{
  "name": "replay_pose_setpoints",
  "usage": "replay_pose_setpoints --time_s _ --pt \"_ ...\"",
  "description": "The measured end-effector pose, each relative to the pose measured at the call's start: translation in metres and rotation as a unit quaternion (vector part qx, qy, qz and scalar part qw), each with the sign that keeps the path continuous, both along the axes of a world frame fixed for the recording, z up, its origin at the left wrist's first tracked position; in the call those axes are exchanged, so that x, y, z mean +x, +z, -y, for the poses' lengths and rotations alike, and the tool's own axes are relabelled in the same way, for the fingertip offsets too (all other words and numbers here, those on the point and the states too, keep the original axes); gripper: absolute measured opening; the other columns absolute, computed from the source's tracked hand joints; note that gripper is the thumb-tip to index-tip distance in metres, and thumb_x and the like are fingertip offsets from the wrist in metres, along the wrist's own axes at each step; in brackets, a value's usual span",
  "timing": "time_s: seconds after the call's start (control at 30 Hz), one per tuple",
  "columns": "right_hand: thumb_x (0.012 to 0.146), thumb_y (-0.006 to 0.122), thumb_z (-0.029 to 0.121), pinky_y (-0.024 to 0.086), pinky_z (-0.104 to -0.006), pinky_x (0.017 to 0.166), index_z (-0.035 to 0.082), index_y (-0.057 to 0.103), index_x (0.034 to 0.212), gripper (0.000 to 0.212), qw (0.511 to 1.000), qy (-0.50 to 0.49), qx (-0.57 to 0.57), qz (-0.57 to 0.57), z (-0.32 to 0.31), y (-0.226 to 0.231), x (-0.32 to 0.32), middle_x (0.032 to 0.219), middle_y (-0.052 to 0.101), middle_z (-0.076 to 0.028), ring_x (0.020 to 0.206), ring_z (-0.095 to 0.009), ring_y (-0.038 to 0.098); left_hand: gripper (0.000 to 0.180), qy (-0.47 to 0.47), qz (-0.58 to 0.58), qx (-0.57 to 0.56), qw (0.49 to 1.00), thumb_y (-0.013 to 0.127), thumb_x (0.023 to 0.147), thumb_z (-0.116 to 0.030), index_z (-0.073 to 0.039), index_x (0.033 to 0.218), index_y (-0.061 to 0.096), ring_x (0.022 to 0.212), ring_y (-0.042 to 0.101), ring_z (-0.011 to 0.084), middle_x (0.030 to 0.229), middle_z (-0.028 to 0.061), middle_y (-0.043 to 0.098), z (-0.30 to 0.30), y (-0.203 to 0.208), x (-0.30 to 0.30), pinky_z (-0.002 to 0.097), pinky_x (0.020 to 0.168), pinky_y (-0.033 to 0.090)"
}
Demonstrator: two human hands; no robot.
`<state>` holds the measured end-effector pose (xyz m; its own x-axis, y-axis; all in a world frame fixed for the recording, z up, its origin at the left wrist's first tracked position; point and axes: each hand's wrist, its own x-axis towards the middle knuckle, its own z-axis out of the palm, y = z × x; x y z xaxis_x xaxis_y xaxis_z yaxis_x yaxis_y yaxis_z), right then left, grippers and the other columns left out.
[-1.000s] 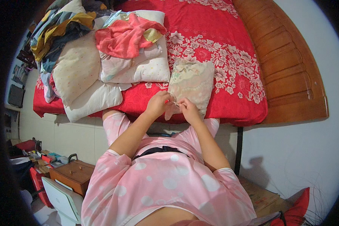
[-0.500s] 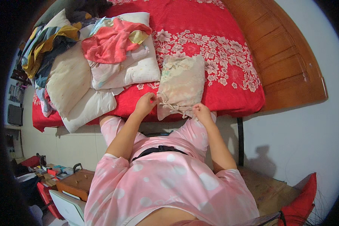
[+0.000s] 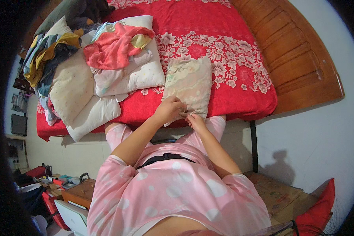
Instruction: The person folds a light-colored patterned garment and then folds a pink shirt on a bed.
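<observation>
A cream, faintly floral cloth bag (image 3: 188,80), plump like a small pillow, lies on the red bedspread at the bed's near edge. Its gathered near end, with thin cloth ties, is mostly covered by my fingers. My left hand (image 3: 170,109) is closed over that end on its left side, the fingers curled at the ties. Close by on the right, my right hand (image 3: 195,121) pinches a tie at the bag's near edge. The hands almost touch, and the exact shape of the knot or loop between them is hidden.
Left of the bag lie white pillows (image 3: 145,76) with a coral cloth (image 3: 114,47) on top. Farther left is a pile of dark and yellow bedding (image 3: 53,55). A wooden headboard (image 3: 303,59) borders the bed's right side. Boxes and a brown case (image 3: 80,192) stand at lower left.
Both hands have come together at the bag's tied end: the left moved right, the right moved left. The ties, visible and spread before, are now mostly covered.
</observation>
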<state>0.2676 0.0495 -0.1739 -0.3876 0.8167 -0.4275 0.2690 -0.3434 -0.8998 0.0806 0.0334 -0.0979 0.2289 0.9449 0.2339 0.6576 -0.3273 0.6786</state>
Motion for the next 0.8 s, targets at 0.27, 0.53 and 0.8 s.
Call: replay_pose_setpoints --time_s 0.27,0.53,0.8 --pt "0.092 0.047 0.025 0.036 -0.0204 0.049 0.004 0.056 0.074 0.029 0.996 0.045 -0.067 -0.038 0.008 0.016 0.032 0.064 0.049 0.001 0.055 -0.007 0.044 0.039 -0.142 -0.19 0.084 0.968 0.071 0.06 -0.021 -0.016 0.098 0.064 0.102 0.049 0.0286 0.107 0.0076 0.052 -0.03 -0.015 0.031 0.0371 0.088 0.041" --pt "0.091 0.05 0.025 0.036 -0.02 0.05 0.003 0.057 0.073 0.029 0.997 0.051 -0.052 -0.037 0.015 0.026 0.039 0.061 0.049 0.001 0.053 -0.007 0.043 0.026 -0.031 -0.097 -0.034 0.994 0.062 0.074 -0.013 -0.008 0.099 0.057 0.09 0.057 0.0329 0.105 0.0122 0.056 -0.042 -0.023 0.024 0.0405 0.076 0.047" --pt "0.085 0.057 0.027 0.042 -0.0314 0.067 0.002 0.064 0.072 0.028 0.973 0.088 0.188 0.102 0.016 0.046 0.052 0.073 0.054 -0.007 0.07 -0.022 0.054 0.018 0.064 0.231 0.013 0.971 0.045 0.091 -0.017 -0.003 0.094 0.055 0.08 0.059 0.0332 0.088 0.0179 0.06 -0.044 -0.011 0.031 0.0382 0.071 0.046"
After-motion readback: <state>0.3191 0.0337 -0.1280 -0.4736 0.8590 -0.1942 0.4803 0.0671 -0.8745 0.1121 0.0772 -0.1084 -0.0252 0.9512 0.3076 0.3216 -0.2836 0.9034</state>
